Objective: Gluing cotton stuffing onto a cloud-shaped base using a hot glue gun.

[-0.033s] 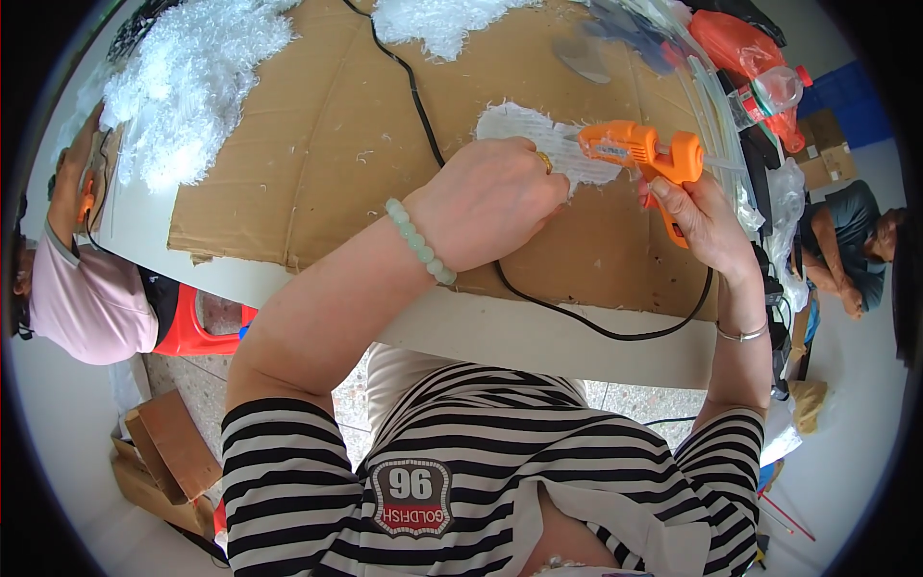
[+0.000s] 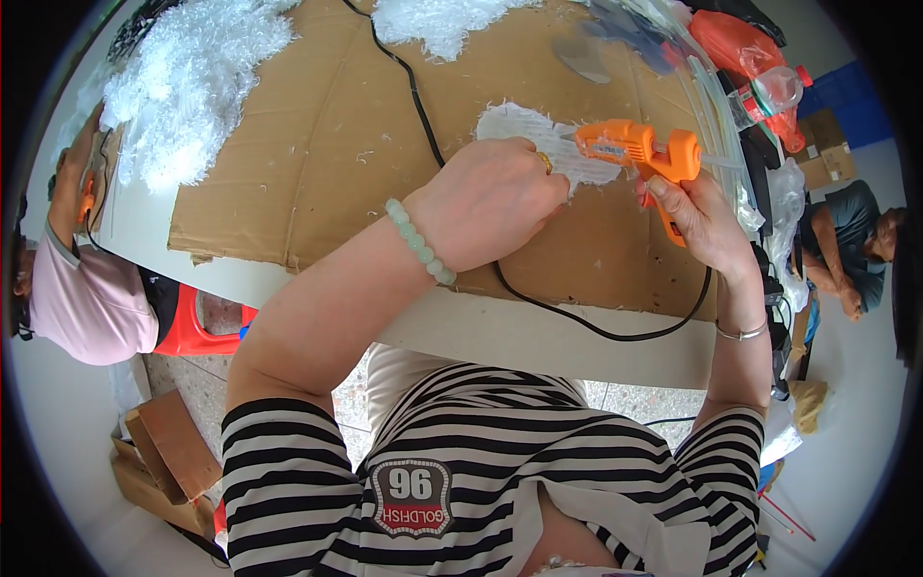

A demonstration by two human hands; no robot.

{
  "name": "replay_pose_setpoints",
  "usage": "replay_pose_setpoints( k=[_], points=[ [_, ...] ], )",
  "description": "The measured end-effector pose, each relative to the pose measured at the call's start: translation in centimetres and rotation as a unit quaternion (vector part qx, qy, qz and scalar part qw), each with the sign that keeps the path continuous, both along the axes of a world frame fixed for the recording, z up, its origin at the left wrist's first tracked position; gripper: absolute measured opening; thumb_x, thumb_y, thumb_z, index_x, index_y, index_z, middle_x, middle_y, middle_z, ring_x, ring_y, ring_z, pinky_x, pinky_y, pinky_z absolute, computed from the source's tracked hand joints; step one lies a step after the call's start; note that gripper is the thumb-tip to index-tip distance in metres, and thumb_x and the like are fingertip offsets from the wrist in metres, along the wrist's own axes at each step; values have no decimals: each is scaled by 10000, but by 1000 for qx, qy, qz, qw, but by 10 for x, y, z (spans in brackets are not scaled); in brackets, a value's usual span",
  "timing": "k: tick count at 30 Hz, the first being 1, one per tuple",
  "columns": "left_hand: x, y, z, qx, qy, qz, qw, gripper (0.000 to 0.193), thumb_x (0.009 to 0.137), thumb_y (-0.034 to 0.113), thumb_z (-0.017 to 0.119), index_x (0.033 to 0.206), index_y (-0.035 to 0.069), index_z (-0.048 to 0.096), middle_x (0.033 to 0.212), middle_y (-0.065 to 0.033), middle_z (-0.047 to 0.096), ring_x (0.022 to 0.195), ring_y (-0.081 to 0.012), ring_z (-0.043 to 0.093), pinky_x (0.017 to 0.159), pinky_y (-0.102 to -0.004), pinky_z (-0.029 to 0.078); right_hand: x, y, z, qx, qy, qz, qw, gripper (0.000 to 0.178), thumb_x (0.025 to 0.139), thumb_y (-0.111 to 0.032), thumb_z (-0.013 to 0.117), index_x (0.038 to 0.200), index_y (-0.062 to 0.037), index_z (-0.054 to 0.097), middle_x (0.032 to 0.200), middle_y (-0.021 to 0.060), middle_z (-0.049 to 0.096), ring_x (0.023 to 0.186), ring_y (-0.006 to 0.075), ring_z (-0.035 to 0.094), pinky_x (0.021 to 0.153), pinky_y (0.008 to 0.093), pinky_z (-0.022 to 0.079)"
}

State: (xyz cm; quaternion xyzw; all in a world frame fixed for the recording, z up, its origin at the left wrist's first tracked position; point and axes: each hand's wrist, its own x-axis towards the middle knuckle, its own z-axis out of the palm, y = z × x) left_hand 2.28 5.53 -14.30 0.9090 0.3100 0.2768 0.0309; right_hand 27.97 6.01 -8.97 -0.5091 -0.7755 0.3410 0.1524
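Orange glue gun (image 2: 620, 143) is held in the right hand (image 2: 707, 219), front end over the white frayed piece (image 2: 514, 123) on cardboard (image 2: 327, 154). Left hand (image 2: 498, 207) curls beside it; can't tell its grip. Steady piece, avoid hot end.

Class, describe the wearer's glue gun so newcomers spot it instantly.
Find the big brown cardboard sheet. Over its right side, the wearer's right hand grips the glue gun, whose orange, pistol-shaped body sets it apart from the frayed white patch beside it.
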Motion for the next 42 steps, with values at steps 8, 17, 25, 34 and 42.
replay_pose_setpoints(
  k=[8,17,25,34,42],
  points=[
    [0,-1,2,0,9,0,1000,110,737,128,606,668,42,605,613,-96,588,693,-251,604,584,-367,510,-10,11,-6,-3,-54,-1,999,392,949,-385,477,961,1,546,805,43,566,736,134,536,666,266,432],
    [0,0,-1,3,19,-1,1000,85,721,119,632,706,44,597,626,-89,586,679,-258,593,586,-369,493,-21,10,-2,13,-55,4,998,387,948,-376,478,939,6,538,765,47,561,696,144,526,641,279,431],
    [1,-3,-1,24,43,-3,999,124,734,152,660,753,50,594,622,-76,580,618,-258,579,550,-370,475,-35,16,0,24,-49,2,999,401,937,-398,487,883,-7,553,716,38,545,659,140,512,589,281,416],
    [2,-5,0,23,72,1,997,126,733,153,650,768,42,601,669,-69,592,620,-235,591,552,-350,487,-45,24,-1,20,-57,16,998,396,934,-392,497,879,-3,551,716,29,538,657,120,498,582,264,412],
    [3,-9,3,49,68,2,996,41,673,81,583,661,44,595,582,-96,593,603,-238,629,545,-338,503,-40,27,-7,-12,-12,44,999,370,938,-361,501,913,3,558,748,27,562,691,119,530,604,261,428]
  ],
)
